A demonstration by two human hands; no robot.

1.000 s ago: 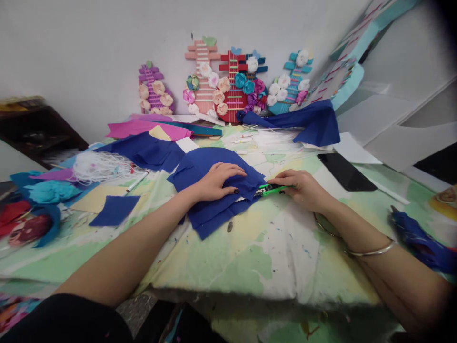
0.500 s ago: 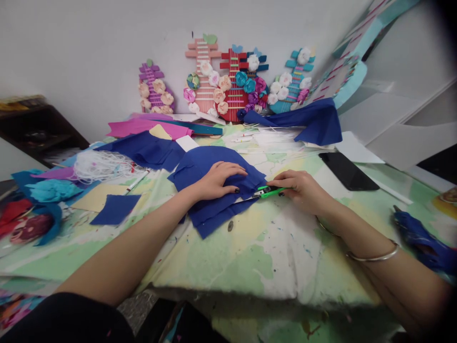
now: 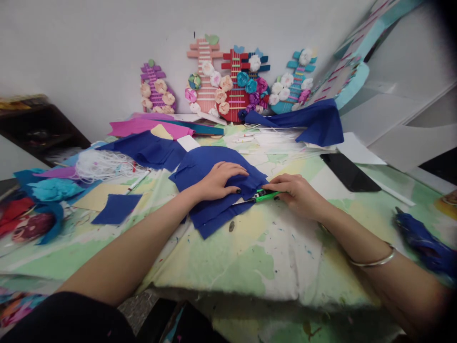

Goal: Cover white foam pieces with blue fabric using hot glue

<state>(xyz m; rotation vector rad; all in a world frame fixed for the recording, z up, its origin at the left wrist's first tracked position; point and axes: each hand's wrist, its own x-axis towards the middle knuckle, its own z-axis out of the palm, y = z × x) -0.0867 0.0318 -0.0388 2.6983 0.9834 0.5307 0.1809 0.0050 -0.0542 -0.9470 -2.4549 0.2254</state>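
Observation:
My left hand (image 3: 223, 181) lies flat on a dark blue piece of cloth or paper (image 3: 205, 157), fingers spread, pressing it against the table. My right hand (image 3: 300, 193) is closed round green-handled scissors (image 3: 266, 196) at the piece's right edge. The blades point left into the blue material, beside a lower strip (image 3: 214, 223); their tips are partly hidden under it. The thumb and fingers cover much of the handles.
A black phone (image 3: 350, 171) lies to the right, near a dark blue object (image 3: 424, 243). White cord (image 3: 103, 166) and blue scraps (image 3: 117, 208) lie left. Several decorated guitar shapes (image 3: 235, 85) lean on the wall. The painted cloth (image 3: 250, 267) hangs over the table's front edge.
The scissors have shifted slightly left and their green handles look a little wider apart. My right hand has moved slightly with them. My left hand keeps its place on the blue piece.

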